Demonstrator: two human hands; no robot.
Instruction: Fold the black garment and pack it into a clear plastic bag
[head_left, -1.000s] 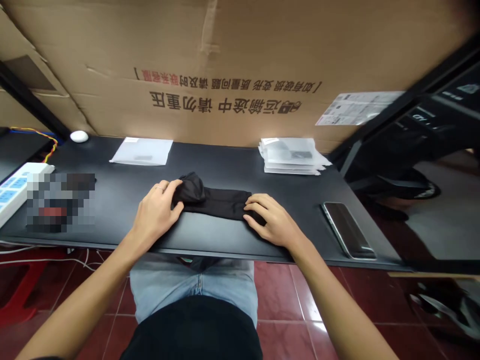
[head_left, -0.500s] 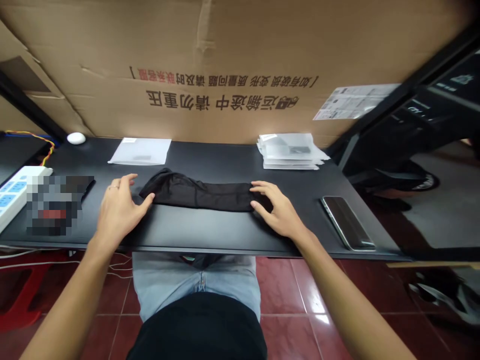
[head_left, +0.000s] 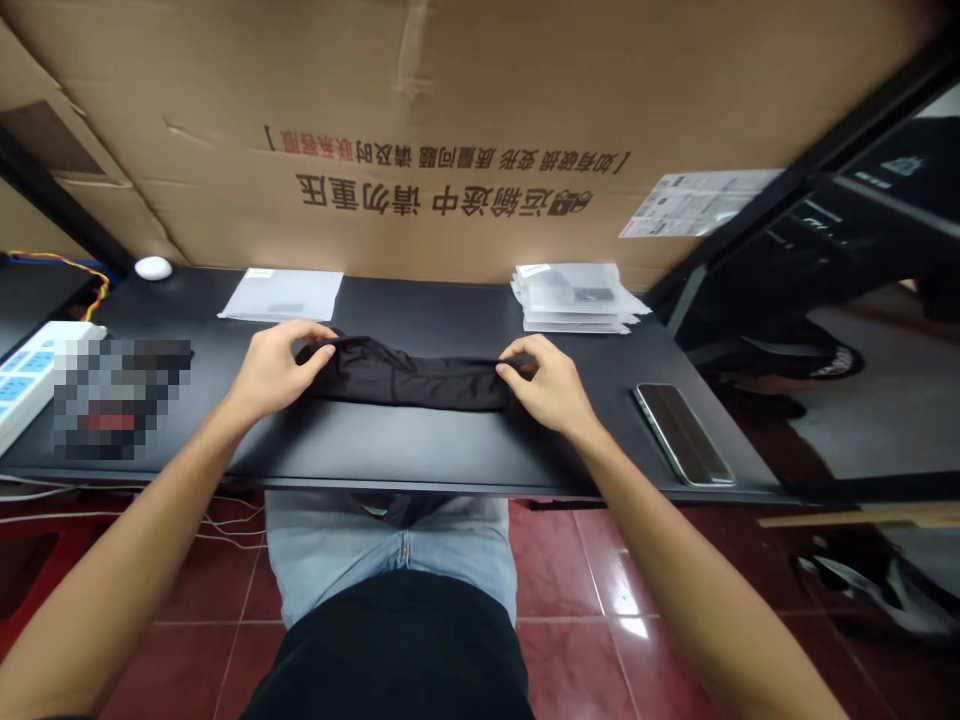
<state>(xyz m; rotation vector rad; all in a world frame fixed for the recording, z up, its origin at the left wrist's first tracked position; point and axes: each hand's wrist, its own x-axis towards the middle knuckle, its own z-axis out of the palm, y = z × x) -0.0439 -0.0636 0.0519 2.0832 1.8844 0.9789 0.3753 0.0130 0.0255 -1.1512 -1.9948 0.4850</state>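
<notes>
A black cloth (head_left: 450,388) is laid lengthwise across the worktop (head_left: 390,445), in front of the person, with an end pinched in each hand. At the left hand (head_left: 281,368), a narrow grip is closed on the fabric between thumb and forefinger; at the right hand (head_left: 549,385), the far corner is held likewise. The step in hand is judged to be the straightening of the piece, and an even, gentle pull from both ends seems called for, so that the folds can be smoothed without twisting.

The cloth looks thin, soft and slightly glossy. It is gathered and raised toward the left, crossed by a seam left of its middle, and flatter toward the right. Whether it is layered throughout cannot be told.

Behind it, a single translucent pouch (head_left: 283,296) is placed on the left and a pouch stack (head_left: 574,305) on the right. Further right, a phone (head_left: 684,435) is set near the front edge.
</notes>
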